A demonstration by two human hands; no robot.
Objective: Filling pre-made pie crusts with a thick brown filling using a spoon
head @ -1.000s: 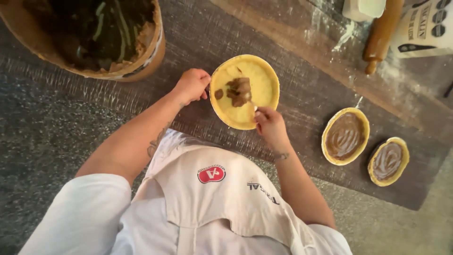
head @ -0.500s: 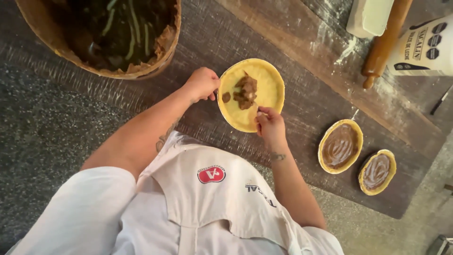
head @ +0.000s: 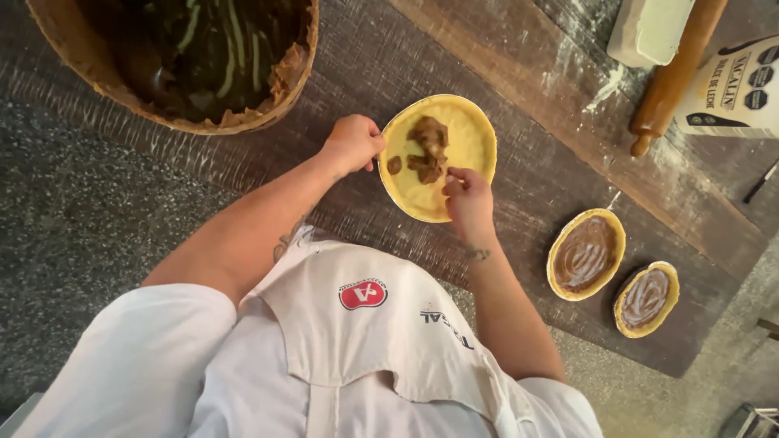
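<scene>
A round pale tart shell point(head: 466, 138) lies on a dark wooden board point(head: 519, 235) with lumps of brown filling point(head: 426, 150) in its middle. My left hand point(head: 353, 144) pinches the shell's left rim. My right hand point(head: 469, 199) rests over the shell's near right side, fingers pinched together at the edge of the filling. It seems to grip a small utensil that is mostly hidden. My white apron point(head: 365, 349) fills the bottom of the view.
A large wooden bowl point(head: 203, 122) of dark brown filling stands at the top left. Two smaller filled tarts point(head: 586, 254) point(head: 646, 298) lie at the right. A rolling pin point(head: 673, 77), a white block point(head: 649, 28) and a carton point(head: 734, 89) sit on the floured top right.
My right hand has crept from the shell's near rim onto its inside, and the brown lumps are spread a little further apart. My left hand stays on the left rim.
</scene>
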